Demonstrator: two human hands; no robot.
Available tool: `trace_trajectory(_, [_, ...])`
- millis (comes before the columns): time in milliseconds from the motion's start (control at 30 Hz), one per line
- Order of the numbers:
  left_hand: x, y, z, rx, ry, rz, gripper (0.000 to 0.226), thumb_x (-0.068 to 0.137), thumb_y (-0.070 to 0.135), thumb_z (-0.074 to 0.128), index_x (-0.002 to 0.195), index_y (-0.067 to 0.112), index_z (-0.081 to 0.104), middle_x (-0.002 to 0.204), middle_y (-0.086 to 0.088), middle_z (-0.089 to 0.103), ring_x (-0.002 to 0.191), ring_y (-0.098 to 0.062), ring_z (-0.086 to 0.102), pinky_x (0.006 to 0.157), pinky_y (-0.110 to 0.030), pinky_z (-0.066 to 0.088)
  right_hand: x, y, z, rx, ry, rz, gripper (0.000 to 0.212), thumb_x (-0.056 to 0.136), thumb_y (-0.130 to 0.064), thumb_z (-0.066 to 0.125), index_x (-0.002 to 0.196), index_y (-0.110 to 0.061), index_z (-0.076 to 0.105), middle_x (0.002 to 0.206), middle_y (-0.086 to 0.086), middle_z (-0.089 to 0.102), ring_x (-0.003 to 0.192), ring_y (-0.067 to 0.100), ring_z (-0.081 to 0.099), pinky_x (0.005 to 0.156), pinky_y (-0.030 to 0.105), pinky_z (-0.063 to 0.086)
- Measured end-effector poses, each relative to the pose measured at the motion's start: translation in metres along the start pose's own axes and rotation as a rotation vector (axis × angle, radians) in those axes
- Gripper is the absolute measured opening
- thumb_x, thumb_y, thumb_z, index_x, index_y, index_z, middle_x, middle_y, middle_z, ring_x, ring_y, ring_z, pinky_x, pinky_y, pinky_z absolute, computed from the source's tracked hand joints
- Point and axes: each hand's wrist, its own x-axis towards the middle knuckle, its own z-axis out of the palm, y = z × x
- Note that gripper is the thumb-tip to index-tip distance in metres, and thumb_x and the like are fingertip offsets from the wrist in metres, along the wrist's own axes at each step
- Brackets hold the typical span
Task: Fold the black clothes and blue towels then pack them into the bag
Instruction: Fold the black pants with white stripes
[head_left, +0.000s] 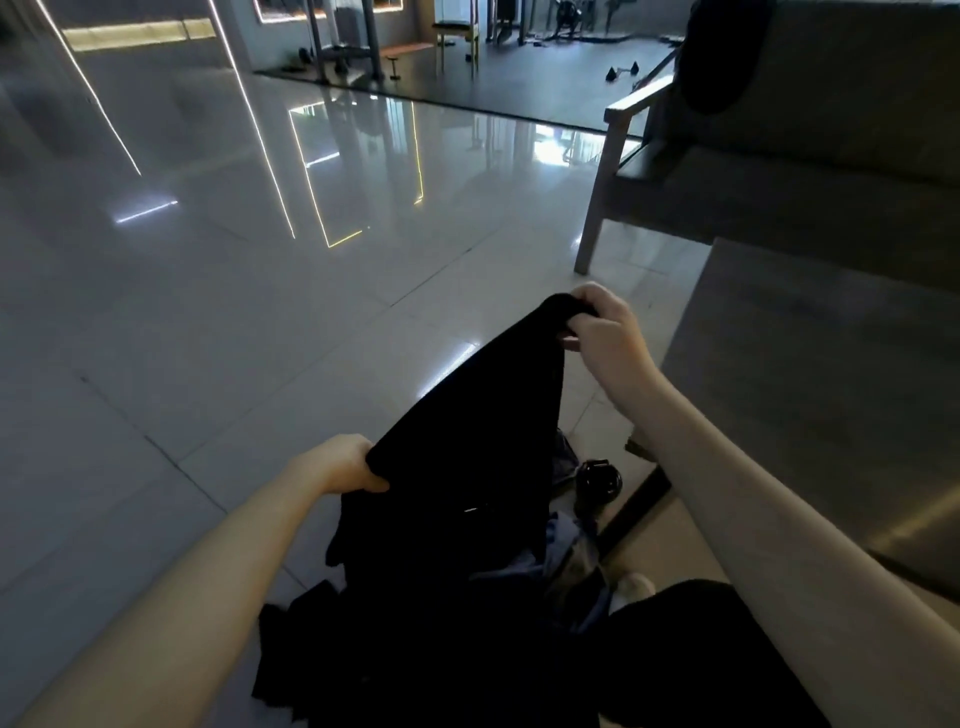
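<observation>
Fingers (363, 449) of the left hand (337, 465) are curled round one edge of a black, soft, matte fabric garment (467, 415), thumb underneath. The right hand (605, 332), farther out and higher, pinches a second bunched point of the same garment. One garment is held, stretched on a slant between the two hands and clear of the floor, its lower part hanging into the pile below.

Nearest, on the glossy pale tiled floor (208, 322), lies one crumpled heap of black clothes (306, 654); the number of pieces cannot be told. Beside it, one black-clad leg (701, 649) and one pale shoe (631, 587). Just beyond the heap, rumpled blue towel cloth (563, 538) shows behind the hanging garment; whether one towel or more cannot be told. One round, shiny black object (600, 478) sits near it, its nature unclear.

At the right, one flat grey cushioned seat (805, 389). Farther off, one pale wood-framed armchair (613, 171) with a dark seat pad. Farthest, dark matting with metal-framed gym equipment (348, 47) and one small dumbbell (623, 71).
</observation>
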Motion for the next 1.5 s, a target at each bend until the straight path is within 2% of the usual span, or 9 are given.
trace_trajectory(200, [-0.009, 0.038, -0.027, -0.198, 0.215, 0.110, 0.028, 0.069, 0.037, 0.066, 0.060, 0.012, 0.058, 0.063, -0.005, 0.057, 0.063, -0.018, 0.055, 0.058, -0.027, 0.037, 0.002, -0.038, -0.044, 0.107, 0.115, 0.041, 0.017, 0.092, 0.004, 0.037, 0.085, -0.003, 0.052, 0.074, 0.013, 0.056, 0.043, 0.013, 0.059, 0.046, 0.023, 0.049])
trace_trajectory(367, [-0.030, 0.121, -0.049, -0.182, 0.312, 0.257, 0.031, 0.069, 0.030, 0.062, 0.079, 0.000, 0.066, 0.068, -0.006, 0.061, 0.059, -0.015, 0.054, 0.057, -0.025, 0.039, -0.010, -0.030, -0.040, -0.053, 0.094, 0.109, 0.005, 0.088, -0.005, 0.049, 0.092, -0.008, 0.051, 0.088, 0.014, 0.056, 0.064, 0.020, 0.060, 0.049, 0.024, 0.052])
trace_trajectory(567, [-0.053, 0.207, -0.066, -0.049, 0.415, 0.433, 0.010, 0.080, 0.014, 0.063, 0.071, 0.014, 0.065, 0.069, -0.004, 0.061, 0.068, -0.019, 0.057, 0.061, -0.027, 0.042, -0.025, -0.021, -0.034, -0.444, -0.269, 0.086, 0.067, 0.076, -0.031, 0.073, 0.137, -0.027, 0.046, 0.119, 0.007, 0.056, 0.107, 0.022, 0.056, 0.091, 0.034, 0.048])
trace_trajectory(700, [-0.068, 0.248, -0.078, -0.050, 0.466, 0.560, 0.009, 0.079, 0.015, 0.067, 0.071, 0.012, 0.064, 0.070, -0.008, 0.061, 0.069, -0.019, 0.056, 0.061, -0.025, 0.041, -0.025, -0.039, -0.051, -0.446, -0.030, -0.042, 0.011, 0.087, -0.011, 0.058, 0.091, -0.011, 0.069, 0.085, 0.007, 0.065, 0.083, 0.023, 0.061, 0.070, 0.032, 0.046])
trace_trajectory(833, [-0.064, 0.263, -0.082, -0.039, 0.405, 0.549, 0.013, 0.078, 0.027, 0.070, 0.071, 0.018, 0.062, 0.071, -0.006, 0.060, 0.067, -0.017, 0.057, 0.065, -0.028, 0.045, -0.025, -0.072, -0.097, -0.438, 0.238, -0.121, 0.016, 0.080, -0.005, 0.053, 0.067, -0.007, 0.062, 0.078, 0.010, 0.062, 0.073, 0.021, 0.056, 0.061, 0.030, 0.041])
trace_trajectory(1000, [-0.042, 0.278, -0.063, -0.009, 0.436, 0.450, 0.028, 0.087, 0.022, 0.057, 0.060, 0.015, 0.052, 0.064, -0.006, 0.052, 0.067, -0.023, 0.053, 0.062, -0.027, 0.040, -0.035, -0.090, -0.155, -0.449, 0.416, -0.073, 0.021, 0.081, -0.014, 0.053, 0.062, -0.004, 0.051, 0.071, 0.000, 0.051, 0.060, 0.015, 0.044, 0.054, 0.030, 0.033])
trace_trajectory(1167, [-0.028, 0.301, -0.049, 0.098, 0.528, 0.414, 0.020, 0.088, 0.022, 0.045, 0.076, 0.012, 0.059, 0.085, -0.009, 0.063, 0.083, -0.028, 0.062, 0.079, -0.038, 0.052, -0.057, -0.092, -0.214, -0.381, 0.563, 0.062, 0.017, 0.079, -0.019, 0.054, 0.064, -0.011, 0.048, 0.061, 0.003, 0.046, 0.058, 0.020, 0.043, 0.053, 0.029, 0.034])
trace_trajectory(1333, [-0.016, 0.355, -0.038, 0.157, 0.606, 0.497, 0.014, 0.086, 0.016, 0.047, 0.084, 0.014, 0.061, 0.090, -0.009, 0.063, 0.085, -0.029, 0.060, 0.077, -0.036, 0.050, -0.077, -0.079, -0.277, -0.403, 0.744, 0.180, 0.027, 0.080, -0.026, 0.056, 0.074, 0.000, 0.062, 0.064, 0.002, 0.055, 0.055, 0.020, 0.049, 0.052, 0.028, 0.038])
trace_trajectory(1500, [-0.011, 0.425, -0.022, 0.100, 0.568, 0.580, 0.013, 0.083, 0.017, 0.052, 0.077, 0.009, 0.061, 0.082, -0.012, 0.065, 0.072, -0.029, 0.064, 0.068, -0.038, 0.055, -0.090, -0.045, -0.340, -0.417, 0.842, 0.319, 0.027, 0.084, -0.032, 0.053, 0.066, -0.012, 0.055, 0.071, 0.000, 0.055, 0.061, 0.015, 0.049, 0.064, 0.033, 0.040])
